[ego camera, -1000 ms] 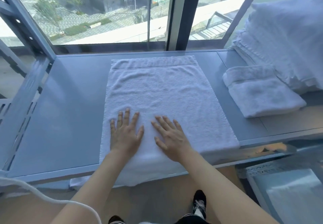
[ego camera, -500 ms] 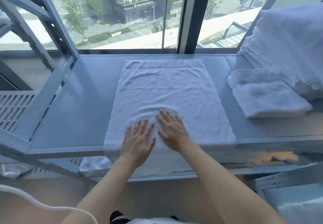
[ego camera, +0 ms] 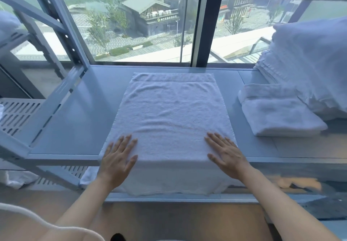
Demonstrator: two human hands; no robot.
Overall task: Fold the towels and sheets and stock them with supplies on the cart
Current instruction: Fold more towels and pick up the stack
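Since 0.5 s ago the 2 hands have slid apart from the middle of the towel (ego camera: 172,116) to its near corners. The left hand (ego camera: 117,161) and right hand (ego camera: 227,154) press flat on it, fingers straight, gripping nothing. The towel lies spread on the grey shelf (ego camera: 84,113), near end draped over the edge. To its right, 1 folded towel (ego camera: 277,113) touches a taller stack of linen (ego camera: 311,62).

The spread towel (ego camera: 172,116) was plain white, as were the folded towel (ego camera: 279,115) and the stack (ego camera: 309,68); the shelf (ego camera: 75,120) was pale grey-blue.
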